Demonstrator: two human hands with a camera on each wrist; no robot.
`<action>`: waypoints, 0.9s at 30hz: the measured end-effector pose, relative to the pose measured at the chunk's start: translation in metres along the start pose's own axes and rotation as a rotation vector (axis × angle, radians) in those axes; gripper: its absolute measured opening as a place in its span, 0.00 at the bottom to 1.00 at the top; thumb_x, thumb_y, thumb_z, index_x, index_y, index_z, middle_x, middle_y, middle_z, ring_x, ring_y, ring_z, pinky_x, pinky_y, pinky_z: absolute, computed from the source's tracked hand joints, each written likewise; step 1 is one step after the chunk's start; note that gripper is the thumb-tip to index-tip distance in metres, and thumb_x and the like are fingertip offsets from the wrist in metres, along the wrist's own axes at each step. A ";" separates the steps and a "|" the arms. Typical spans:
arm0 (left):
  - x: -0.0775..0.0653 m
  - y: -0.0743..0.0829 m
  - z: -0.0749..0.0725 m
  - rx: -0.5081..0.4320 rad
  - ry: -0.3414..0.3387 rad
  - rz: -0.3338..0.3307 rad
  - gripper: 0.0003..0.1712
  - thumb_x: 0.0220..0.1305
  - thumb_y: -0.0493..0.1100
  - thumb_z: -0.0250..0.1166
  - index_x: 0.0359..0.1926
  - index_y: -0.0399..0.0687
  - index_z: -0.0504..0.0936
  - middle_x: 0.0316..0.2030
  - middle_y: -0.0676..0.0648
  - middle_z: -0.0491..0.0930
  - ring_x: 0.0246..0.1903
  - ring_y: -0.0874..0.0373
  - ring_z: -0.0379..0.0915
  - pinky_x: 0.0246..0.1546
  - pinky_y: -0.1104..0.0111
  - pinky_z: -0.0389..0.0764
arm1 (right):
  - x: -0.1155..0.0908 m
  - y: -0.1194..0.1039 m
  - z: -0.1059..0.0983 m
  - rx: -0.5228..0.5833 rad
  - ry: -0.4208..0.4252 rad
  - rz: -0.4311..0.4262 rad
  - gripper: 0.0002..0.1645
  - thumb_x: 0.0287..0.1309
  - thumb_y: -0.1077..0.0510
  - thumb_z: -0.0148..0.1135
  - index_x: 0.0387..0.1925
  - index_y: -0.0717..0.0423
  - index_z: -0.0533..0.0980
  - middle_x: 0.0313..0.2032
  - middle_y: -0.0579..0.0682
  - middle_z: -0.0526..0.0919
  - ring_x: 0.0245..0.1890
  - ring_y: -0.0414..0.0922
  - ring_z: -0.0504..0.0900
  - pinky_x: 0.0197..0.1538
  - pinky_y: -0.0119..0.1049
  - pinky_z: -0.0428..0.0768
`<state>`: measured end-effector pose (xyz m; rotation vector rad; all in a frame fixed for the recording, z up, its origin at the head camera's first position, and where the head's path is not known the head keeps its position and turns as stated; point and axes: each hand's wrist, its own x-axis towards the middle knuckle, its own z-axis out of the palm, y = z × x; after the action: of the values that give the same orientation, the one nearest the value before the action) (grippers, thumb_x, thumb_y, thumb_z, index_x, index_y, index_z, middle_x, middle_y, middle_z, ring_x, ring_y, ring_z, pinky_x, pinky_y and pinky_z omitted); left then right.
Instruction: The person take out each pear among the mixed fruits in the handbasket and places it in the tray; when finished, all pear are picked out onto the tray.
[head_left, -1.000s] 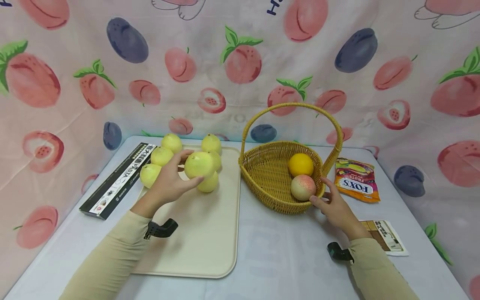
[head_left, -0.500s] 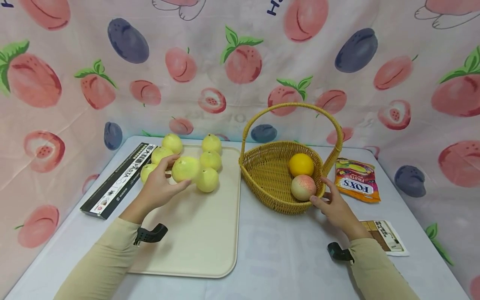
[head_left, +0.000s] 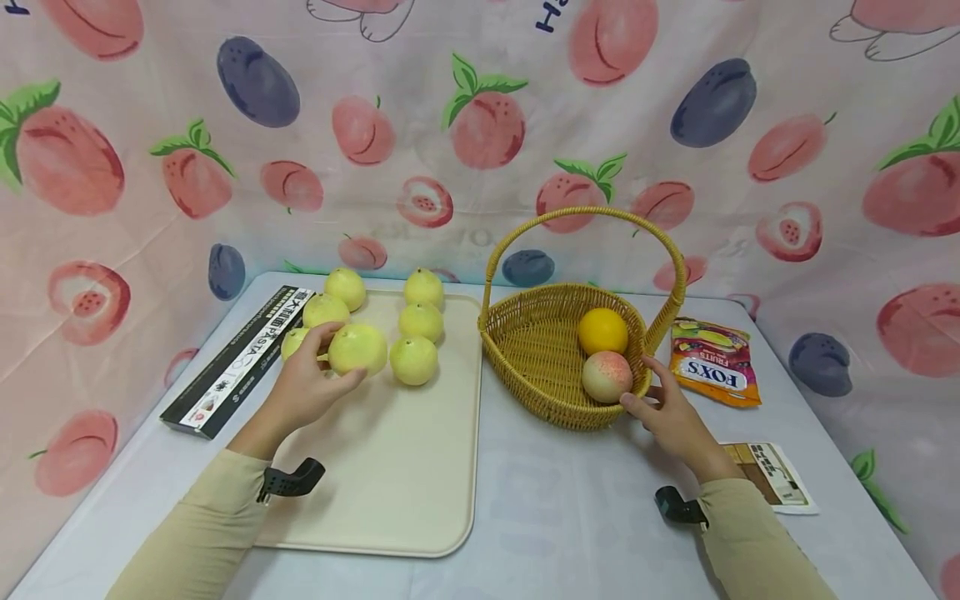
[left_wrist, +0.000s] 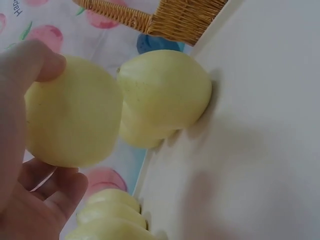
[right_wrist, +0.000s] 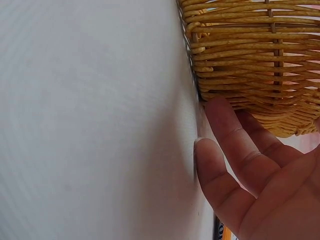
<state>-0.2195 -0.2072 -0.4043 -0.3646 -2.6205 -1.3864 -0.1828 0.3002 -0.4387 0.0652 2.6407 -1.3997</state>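
Observation:
My left hand (head_left: 302, 390) holds a pale yellow pear (head_left: 358, 349) above the beige tray (head_left: 397, 483), thumb on one side and fingers on the other. In the left wrist view a shadow falls on the tray beneath it. Two rows of similar pears stand toward the tray's back; the front pear (head_left: 413, 360) of the right row is near the held one, and the left row is partly behind my hand. My right hand (head_left: 675, 423) grips the right end of a wicker basket (head_left: 525, 354), thumb at the rim and lower fingertips (right_wrist: 220, 110) against the outer wall. An orange (head_left: 602, 331) and a peach (head_left: 607, 377) lie inside.
A black pasta box (head_left: 236, 362) lies along the tray's left edge. Right of the basket are an orange candy bag (head_left: 715, 362) and, partly under the right forearm, a flat brown-and-white packet (head_left: 772, 477). A fruit-print cloth (head_left: 480, 208) hangs behind; the basket's tall handle (head_left: 585, 212) arches upward.
My left hand has carried the pear leftward and slightly nearer, away from the right row, uncovering the pears there. My right hand and the basket have stayed in place.

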 end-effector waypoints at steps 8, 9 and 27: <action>-0.006 -0.009 -0.001 0.001 -0.016 -0.045 0.44 0.61 0.37 0.72 0.70 0.29 0.58 0.60 0.28 0.69 0.60 0.38 0.67 0.59 0.46 0.71 | 0.000 0.000 0.000 -0.001 0.001 -0.003 0.56 0.69 0.37 0.58 0.80 0.47 0.35 0.71 0.74 0.53 0.66 0.71 0.61 0.58 0.65 0.72; -0.007 -0.011 -0.001 -0.001 -0.018 -0.052 0.44 0.61 0.38 0.72 0.71 0.29 0.58 0.60 0.28 0.69 0.60 0.37 0.67 0.60 0.46 0.71 | 0.000 0.000 0.000 -0.002 0.001 -0.001 0.56 0.69 0.37 0.58 0.80 0.47 0.35 0.71 0.74 0.53 0.66 0.71 0.61 0.58 0.65 0.72; -0.007 -0.020 0.010 0.032 -0.027 -0.113 0.46 0.59 0.39 0.73 0.71 0.27 0.60 0.60 0.28 0.69 0.55 0.35 0.72 0.56 0.47 0.74 | 0.000 0.002 0.000 0.008 -0.002 0.004 0.56 0.68 0.37 0.58 0.80 0.45 0.36 0.69 0.74 0.55 0.64 0.70 0.63 0.57 0.64 0.73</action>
<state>-0.2188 -0.2103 -0.4273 -0.2358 -2.7207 -1.3807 -0.1823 0.3009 -0.4402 0.0699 2.6325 -1.4085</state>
